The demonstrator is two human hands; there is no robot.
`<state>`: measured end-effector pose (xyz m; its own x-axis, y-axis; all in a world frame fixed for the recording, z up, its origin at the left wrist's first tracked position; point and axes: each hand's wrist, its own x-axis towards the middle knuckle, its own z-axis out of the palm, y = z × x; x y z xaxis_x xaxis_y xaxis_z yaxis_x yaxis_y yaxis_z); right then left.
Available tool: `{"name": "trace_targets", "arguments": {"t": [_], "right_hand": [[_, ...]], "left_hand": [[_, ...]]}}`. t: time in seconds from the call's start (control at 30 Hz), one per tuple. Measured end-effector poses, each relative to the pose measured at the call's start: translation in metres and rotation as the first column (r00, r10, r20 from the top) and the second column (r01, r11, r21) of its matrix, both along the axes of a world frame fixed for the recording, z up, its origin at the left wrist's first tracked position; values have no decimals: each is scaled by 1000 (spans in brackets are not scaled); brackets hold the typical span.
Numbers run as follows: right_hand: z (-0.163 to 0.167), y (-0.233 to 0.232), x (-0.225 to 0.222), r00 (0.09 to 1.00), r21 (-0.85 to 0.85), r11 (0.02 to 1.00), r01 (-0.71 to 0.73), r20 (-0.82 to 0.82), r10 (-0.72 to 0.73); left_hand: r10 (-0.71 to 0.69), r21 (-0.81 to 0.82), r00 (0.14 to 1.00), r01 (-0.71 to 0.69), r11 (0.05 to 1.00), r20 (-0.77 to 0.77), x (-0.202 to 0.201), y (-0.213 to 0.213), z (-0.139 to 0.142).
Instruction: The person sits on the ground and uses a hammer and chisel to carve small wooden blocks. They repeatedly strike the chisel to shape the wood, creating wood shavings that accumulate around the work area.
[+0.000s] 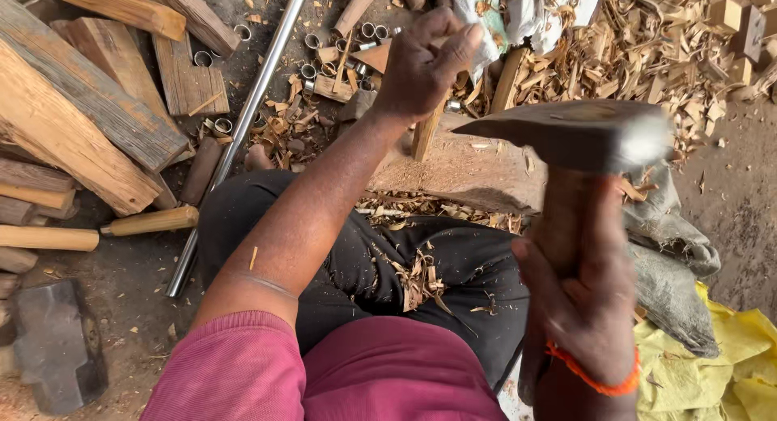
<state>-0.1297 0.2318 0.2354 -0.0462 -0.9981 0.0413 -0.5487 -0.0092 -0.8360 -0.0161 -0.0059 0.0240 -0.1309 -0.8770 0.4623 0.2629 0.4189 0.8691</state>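
Note:
My left hand is closed around a slim wooden stick that stands upright on a wooden block in front of my knees. My right hand, with an orange band at the wrist, grips the wooden handle of a hatchet-like tool. Its dark metal head is raised close to the camera, to the right of the stick and above the block. Wood shavings lie on my dark trousers.
Rough planks and turned wooden handles lie at the left. A long metal pipe runs diagonally. Several small metal rings sit ahead. A shavings heap is upper right, a yellow sack lower right, a heavy metal head lower left.

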Motion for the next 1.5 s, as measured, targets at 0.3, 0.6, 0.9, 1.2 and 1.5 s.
{"name": "trace_targets", "arguments": {"t": [0.3, 0.6, 0.9, 1.2, 1.5], "right_hand": [[-62, -27, 22, 961, 69, 971, -228, -145, 236], [-104, 16, -19, 949, 95, 993, -76, -299, 102], [-128, 22, -30, 987, -8, 994, -112, -120, 110], [-124, 19, -26, 989, 48, 996, -72, -126, 78], [-129, 20, -31, 988, 131, 991, -19, -149, 38]], "left_hand": [[9, 18, 999, -8, 1000, -35, 0, -9, -15], [-385, 250, 833, 502, 828, -397, 35, -13, 8], [-423, 301, 786, 581, 757, -451, 44, 0, 22], [-421, 428, 788, 603, 673, -449, 50, 6, 27], [-413, 376, 809, 568, 732, -418, 44, 10, 23]]}}
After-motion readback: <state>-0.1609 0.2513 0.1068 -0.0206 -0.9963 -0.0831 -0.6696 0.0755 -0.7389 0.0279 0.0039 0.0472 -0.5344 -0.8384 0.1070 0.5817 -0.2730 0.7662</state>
